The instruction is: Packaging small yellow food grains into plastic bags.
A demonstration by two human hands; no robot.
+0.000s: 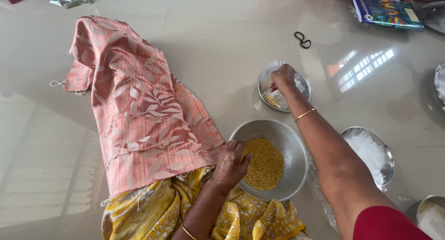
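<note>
A steel bowl [296,149] full of tiny golden beads [265,163] sits on the floor in front of me. My left hand [230,163] rests on its near rim, fingertips curled into the beads. My right hand [282,78] reaches further out, fingers closed over a small steel plate [266,89] that holds clear plastic packets and a few gold beads. Whether it grips a packet I cannot tell. A peach cloth with a pale leaf pattern [130,101] lies spread over my lap and the floor to the left.
A steel plate with white contents [373,154] stands to the right, more steel dishes at the right edge [431,217]. A black hair tie [302,39] and a blue packet [387,12] lie farther back. Yellow flowered fabric [167,212] covers my lap.
</note>
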